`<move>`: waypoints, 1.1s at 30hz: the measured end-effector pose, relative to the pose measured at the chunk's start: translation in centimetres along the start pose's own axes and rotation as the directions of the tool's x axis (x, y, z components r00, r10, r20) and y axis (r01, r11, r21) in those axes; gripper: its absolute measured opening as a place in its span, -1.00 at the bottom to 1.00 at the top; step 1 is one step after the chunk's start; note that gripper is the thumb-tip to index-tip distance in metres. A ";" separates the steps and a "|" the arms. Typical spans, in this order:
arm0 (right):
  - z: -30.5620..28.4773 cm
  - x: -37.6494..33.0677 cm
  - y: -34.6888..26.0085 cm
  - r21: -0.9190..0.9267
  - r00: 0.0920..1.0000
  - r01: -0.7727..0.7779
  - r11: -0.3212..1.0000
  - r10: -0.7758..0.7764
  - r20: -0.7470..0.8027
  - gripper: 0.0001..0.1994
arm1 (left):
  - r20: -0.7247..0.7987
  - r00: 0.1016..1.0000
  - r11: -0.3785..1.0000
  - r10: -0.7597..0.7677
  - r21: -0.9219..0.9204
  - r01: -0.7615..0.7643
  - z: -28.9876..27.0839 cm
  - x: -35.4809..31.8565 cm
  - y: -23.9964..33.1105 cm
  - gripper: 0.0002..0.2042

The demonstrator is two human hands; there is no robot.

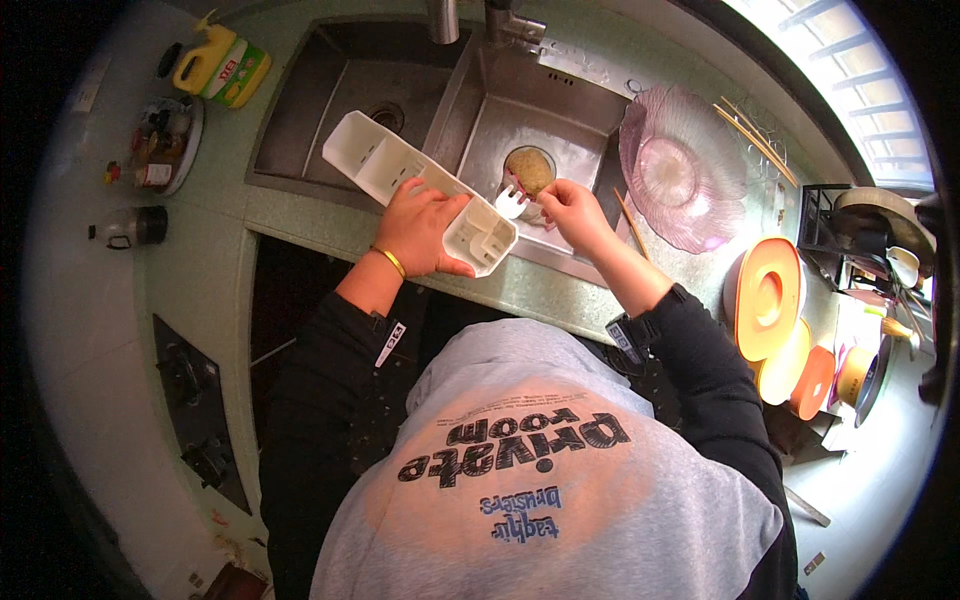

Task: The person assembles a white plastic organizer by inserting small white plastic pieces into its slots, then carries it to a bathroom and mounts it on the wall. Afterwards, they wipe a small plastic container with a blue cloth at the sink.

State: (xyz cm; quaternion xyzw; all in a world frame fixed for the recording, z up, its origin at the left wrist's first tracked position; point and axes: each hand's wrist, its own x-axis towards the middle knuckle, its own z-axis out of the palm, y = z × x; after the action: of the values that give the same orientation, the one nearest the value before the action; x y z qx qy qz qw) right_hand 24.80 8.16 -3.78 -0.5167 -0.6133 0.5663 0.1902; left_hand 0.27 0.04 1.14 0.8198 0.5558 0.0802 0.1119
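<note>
My left hand point(425, 228) is wrapped over the near side of a long white compartment organizer point(365, 150), with the thumb along its lower edge. The organizer lies tilted across the front of the double sink, with several divided sections. My right hand point(572, 214) is closed in a pinch beside the organizer's right end. At its fingertips is a white plastic fork point(512, 203), tines toward the organizer; the handle is mostly hidden by the fingers. Behind it, in the right basin point(590, 125), a brownish scrubbing sponge point(530, 170) sits over the drain area.
A metal faucet point(443, 20) overhangs the sink. To the right are a wavy glass platter point(665, 165), chopsticks point(757, 140), an orange lid point(768, 298) and a dish rack point(822, 225). A yellow detergent jug point(228, 68) stands left; a stove point(200, 410) lies nearer.
</note>
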 end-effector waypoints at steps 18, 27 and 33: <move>6.4 -1.6 -8.7 -0.830 0.820 0.552 0.080 -0.232 0.524 -0.82 | -0.105 0.994 0.996 0.019 -0.090 -0.029 0.0 -0.4 -0.2 -0.20; 1.6 -5.3 -8.7 0.112 0.967 0.247 0.963 -0.252 0.036 -0.84 | -0.204 0.925 0.562 -0.321 -0.827 0.012 -1.5 0.3 2.6 -0.54; 0.2 -6.6 -11.4 -0.420 0.593 0.718 0.555 -0.804 -0.048 -0.89 | -0.051 0.919 0.317 -0.392 -0.945 0.083 -3.2 1.2 5.7 -0.72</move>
State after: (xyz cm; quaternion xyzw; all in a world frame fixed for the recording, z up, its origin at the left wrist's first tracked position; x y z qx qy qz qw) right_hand 22.42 4.43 8.67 -0.2858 -0.8412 0.2397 0.3914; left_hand 4.97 -0.58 5.75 0.4991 0.5365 0.4736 0.4887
